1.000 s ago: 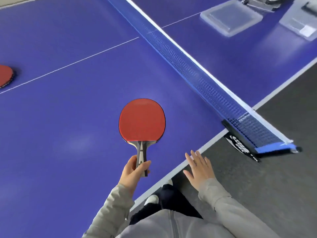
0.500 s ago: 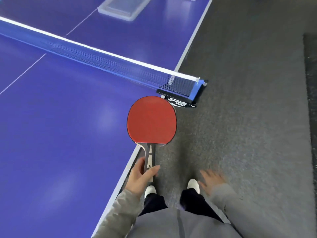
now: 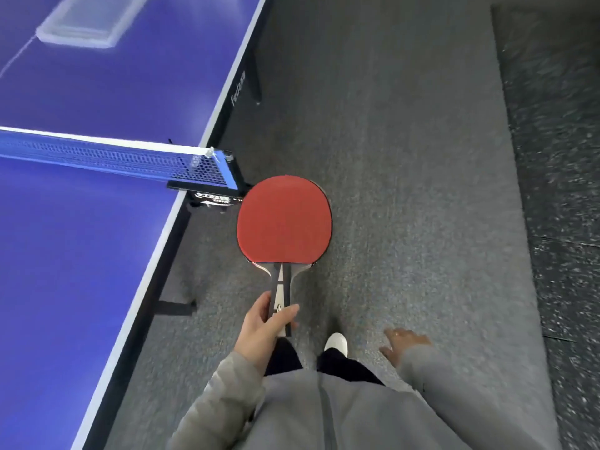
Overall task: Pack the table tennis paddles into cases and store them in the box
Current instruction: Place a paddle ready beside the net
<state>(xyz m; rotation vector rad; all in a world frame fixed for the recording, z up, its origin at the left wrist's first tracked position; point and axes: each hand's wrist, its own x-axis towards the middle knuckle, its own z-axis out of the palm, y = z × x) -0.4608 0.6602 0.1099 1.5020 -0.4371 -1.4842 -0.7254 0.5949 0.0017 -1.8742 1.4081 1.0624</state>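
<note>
The left hand [image 3: 266,323] grips the paddle [image 3: 284,219] low on its handle, thumb laid across the front and fingers curled behind. The blade stands upright with its red face to the camera. It is out over the floor [image 3: 406,190], just beside the desk [image 3: 81,238] edge and close to the net [image 3: 107,157] clamp. Holding it by the handle end probably keeps fingers off the rubber. It also leaves the whole blade free to slide head-first into a case. The right hand [image 3: 402,344] hangs at the person's side with fingers loosely spread and nothing in it (free, I would guess, to pick up or steady a case). The paddle is not yet packed, so the step in hand looks like carrying it to wherever the cases lie.

Much is unclear. A pale container [image 3: 78,26] sits on the desk's far half beyond the net. It is blurred and cut by the top edge, so I cannot tell whether it is a case, a lid or the box. No certain box shows anywhere. The paddle's back face is hidden. The right hand is smeared and partly covered by its sleeve, so finer finger detail is lost. One white shoe [image 3: 336,342] shows below; the other foot is out of sight.
</note>
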